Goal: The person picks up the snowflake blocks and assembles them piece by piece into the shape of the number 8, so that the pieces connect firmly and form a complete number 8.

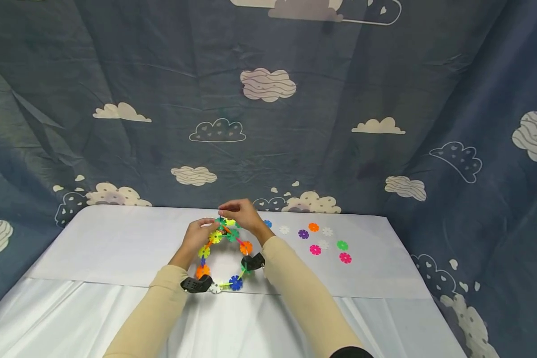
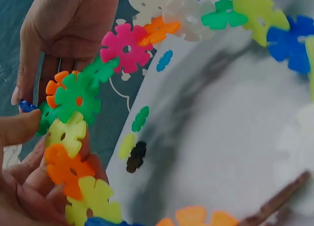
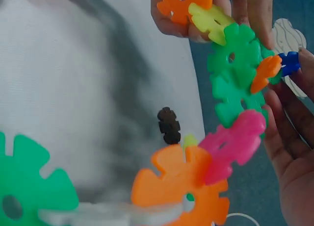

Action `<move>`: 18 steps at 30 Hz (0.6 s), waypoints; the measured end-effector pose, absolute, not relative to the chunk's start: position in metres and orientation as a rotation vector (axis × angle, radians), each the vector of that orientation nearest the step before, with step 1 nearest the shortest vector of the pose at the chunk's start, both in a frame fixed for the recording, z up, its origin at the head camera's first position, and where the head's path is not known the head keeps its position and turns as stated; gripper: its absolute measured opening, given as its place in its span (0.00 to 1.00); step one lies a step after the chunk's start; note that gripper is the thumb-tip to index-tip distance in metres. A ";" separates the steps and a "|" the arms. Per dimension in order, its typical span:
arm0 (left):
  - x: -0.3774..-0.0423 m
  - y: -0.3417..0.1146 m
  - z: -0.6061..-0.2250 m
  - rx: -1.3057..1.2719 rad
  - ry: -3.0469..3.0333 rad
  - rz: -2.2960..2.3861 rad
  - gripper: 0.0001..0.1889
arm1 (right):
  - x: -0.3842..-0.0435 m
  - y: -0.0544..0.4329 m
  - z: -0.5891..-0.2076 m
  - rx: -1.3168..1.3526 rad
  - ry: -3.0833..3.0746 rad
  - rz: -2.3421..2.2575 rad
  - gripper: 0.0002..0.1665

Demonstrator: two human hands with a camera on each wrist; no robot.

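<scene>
A ring of notched plastic flower discs [image 1: 246, 247], linked edge to edge in orange, yellow, green, blue, white and pink, is held up over the white table. My left hand [image 1: 196, 237] grips its far side, thumb against a green disc [image 2: 47, 119] and fingers behind the yellow and orange discs. My right hand [image 1: 243, 214] pinches a small blue disc [image 3: 289, 63], seen nearly edge-on, right at the green discs [image 3: 238, 54]. A short orange disc [image 3: 266, 74] sticks out of that green cluster beside the blue one.
Loose flower discs lie right of the ring, among them a purple one [image 1: 303, 233], an orange one [image 1: 313, 227] and a pink one [image 1: 345, 257]. A black disc [image 3: 169, 125] lies near the far table edge. Dark cloud-patterned cloth [image 1: 268, 149] hangs behind the table.
</scene>
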State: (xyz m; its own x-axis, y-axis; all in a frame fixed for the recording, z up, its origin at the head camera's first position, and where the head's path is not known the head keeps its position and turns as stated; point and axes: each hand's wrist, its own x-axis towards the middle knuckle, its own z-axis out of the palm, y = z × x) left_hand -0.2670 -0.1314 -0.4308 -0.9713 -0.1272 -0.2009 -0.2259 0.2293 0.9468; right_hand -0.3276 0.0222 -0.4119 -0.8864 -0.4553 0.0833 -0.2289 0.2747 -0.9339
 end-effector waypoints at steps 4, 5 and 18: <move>-0.268 -0.135 -0.435 -0.280 2.313 1.884 0.27 | -0.330 0.020 -0.413 -0.675 2.377 -1.591 0.16; -0.268 -0.136 -0.435 -0.268 2.293 1.887 0.27 | -0.331 0.019 -0.413 -0.685 2.380 -1.580 0.16; -0.270 -0.142 -0.442 -0.293 2.181 1.950 0.29 | -0.334 0.011 -0.412 -0.637 2.343 -1.537 0.15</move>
